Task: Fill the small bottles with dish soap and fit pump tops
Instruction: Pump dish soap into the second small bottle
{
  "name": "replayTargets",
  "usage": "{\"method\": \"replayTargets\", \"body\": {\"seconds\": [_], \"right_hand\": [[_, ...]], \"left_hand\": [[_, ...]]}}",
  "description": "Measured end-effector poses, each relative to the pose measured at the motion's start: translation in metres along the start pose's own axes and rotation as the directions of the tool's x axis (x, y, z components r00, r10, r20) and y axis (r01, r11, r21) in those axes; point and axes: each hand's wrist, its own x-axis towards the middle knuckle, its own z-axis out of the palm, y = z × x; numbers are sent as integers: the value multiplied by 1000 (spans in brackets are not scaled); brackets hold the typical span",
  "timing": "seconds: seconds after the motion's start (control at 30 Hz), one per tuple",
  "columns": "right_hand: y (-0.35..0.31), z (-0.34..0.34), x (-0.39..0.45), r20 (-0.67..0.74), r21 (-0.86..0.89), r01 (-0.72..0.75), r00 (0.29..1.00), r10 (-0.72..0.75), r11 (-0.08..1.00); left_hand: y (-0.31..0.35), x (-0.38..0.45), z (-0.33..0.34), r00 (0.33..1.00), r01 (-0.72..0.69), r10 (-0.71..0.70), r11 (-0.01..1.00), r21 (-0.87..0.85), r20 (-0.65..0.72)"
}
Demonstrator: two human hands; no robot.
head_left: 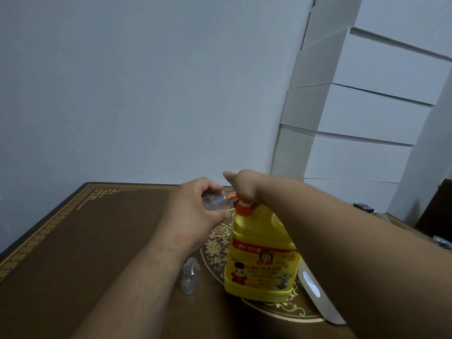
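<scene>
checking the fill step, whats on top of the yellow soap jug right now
An orange pump top sits on the yellow soap jug. The right hand rests over it, hiding the pump head. The left hand holds a small clear bottle at the orange spout; any soap flow is not visible.

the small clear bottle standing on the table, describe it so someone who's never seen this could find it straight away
Start at the big yellow dish soap jug with the orange pump, standing on the brown patterned table. Just to its left, under the left forearm, stands an empty small clear bottle with an open neck. Unlike the other clear bottle, held in the left hand at the pump spout, this one stands alone, untouched.
</scene>
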Motion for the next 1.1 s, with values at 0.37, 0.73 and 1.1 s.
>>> {"method": "replayTargets", "body": {"seconds": [0.37,0.73,1.1], "right_hand": [[2,1,4,77,34,-35,996,33,999],[9,-4,-3,-37,250,61,998,-54,966],[13,-11,-4,-82,323,59,996,-34,945]], "left_hand": [[1,2,-3,1000,15,-15,1000,-12,19],[5,0,-4,1000,-11,11,999,-34,-12],[5,2,-6,1000,-5,5,999,-35,-7]]}}
